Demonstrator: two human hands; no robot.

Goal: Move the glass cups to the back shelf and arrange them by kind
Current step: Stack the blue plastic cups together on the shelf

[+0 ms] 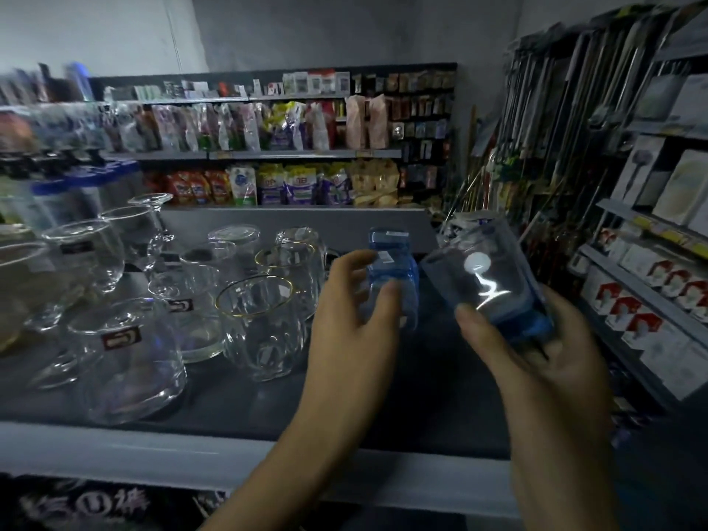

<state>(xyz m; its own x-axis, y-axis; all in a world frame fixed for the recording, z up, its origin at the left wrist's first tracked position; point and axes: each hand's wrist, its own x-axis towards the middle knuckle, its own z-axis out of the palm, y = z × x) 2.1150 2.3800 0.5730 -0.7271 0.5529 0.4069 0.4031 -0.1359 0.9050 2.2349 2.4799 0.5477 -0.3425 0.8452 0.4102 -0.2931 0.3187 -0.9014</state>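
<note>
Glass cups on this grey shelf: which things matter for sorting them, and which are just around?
Part of the job:
- blue glass tumbler in left hand
- tilted blue glass tumbler in right hand
- gold-rimmed clear cups
- round clear cups

Just around:
- snack bags
- boxed goods

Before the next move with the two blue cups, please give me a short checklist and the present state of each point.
1. Right hand holds its blue cup firmly: ok, fingers wrap it, cup tilted.
2. Left hand grips the second blue cup: ok, fingers closed around it.
3. Second blue cup stands on the shelf: cannot tell, base hidden.
4. Free space to the right of the gold-rimmed cups: ok.
5. Blue cups kept apart from the clear cups: ok.
</note>
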